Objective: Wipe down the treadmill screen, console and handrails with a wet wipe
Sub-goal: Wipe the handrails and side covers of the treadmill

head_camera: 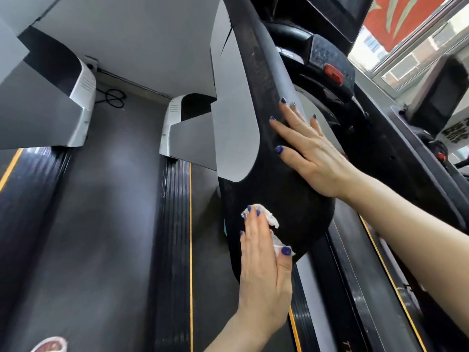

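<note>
My left hand [264,260] lay flat, fingers straight and together, pressing the wet wipe [272,224] against the rounded lower end of the black handrail [284,189]. No grip on it, just palm and fingers pinning it down; the wipe was bunched, white, crumpled, poking out past my fingertips and beside the thumb. My right hand [312,151] was spread open higher up the same handrail, fingers splayed, holding nothing, bracing from the look of it.

Step in hand, as I judged it: the handrail part of the wipe-down, working the wide paddle-shaped end. Next move likely called for sliding the wipe up along the rail toward my right hand, keeping flat pressure so the wad didn't roll out, and shifting that right hand clear of the path.

Handrail surface looked matte black, slightly grainy, with dull scuffs and dust marks along the upper stretch; a smooth grey panel [233,138] ran beside it with a curved edge. Console [330,64] sat above, speckled dark plastic with a red stop button [334,72]; screen edge barely in view at top, too cropped to describe. Below: ribbed black side rails [175,224] with a yellow stripe, dark belt [106,224], a neighbouring treadmill's white motor cover [83,97].
</note>
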{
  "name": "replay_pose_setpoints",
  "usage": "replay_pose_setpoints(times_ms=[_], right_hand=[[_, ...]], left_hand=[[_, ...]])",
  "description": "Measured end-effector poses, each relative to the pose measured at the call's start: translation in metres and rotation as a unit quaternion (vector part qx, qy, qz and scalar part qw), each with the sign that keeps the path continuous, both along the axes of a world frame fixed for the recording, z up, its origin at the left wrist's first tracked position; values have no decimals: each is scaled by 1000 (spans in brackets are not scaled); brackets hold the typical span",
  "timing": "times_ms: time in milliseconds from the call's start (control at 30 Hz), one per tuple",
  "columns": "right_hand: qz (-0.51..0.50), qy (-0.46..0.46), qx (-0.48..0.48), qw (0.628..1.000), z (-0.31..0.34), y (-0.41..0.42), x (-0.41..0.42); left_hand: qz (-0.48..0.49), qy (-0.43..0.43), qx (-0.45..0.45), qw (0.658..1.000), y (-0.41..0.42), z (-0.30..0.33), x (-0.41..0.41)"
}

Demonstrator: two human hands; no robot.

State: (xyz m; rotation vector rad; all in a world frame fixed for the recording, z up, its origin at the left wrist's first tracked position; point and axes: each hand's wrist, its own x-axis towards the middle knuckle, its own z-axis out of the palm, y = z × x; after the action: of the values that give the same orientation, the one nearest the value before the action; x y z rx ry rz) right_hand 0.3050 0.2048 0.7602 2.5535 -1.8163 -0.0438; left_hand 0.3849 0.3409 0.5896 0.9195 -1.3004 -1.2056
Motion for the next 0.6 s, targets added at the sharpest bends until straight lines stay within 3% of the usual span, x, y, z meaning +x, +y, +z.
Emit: replay_pose_setpoints(times_ms=[133, 367, 533, 600], right_hand=[[-3, 1, 6, 1000, 1, -2, 2], [7, -15, 4, 1000, 0, -3, 0], [4, -30, 7, 1000, 0, -2, 0], [5, -31, 9, 999, 0, -2, 1]], left_hand=[[-6, 15, 112, 994, -45, -16, 0], [-55, 40, 74, 995, -10, -30, 5], [-68, 23, 178, 981, -85, -51, 7], [-61, 24, 182, 981, -93, -46, 9]])
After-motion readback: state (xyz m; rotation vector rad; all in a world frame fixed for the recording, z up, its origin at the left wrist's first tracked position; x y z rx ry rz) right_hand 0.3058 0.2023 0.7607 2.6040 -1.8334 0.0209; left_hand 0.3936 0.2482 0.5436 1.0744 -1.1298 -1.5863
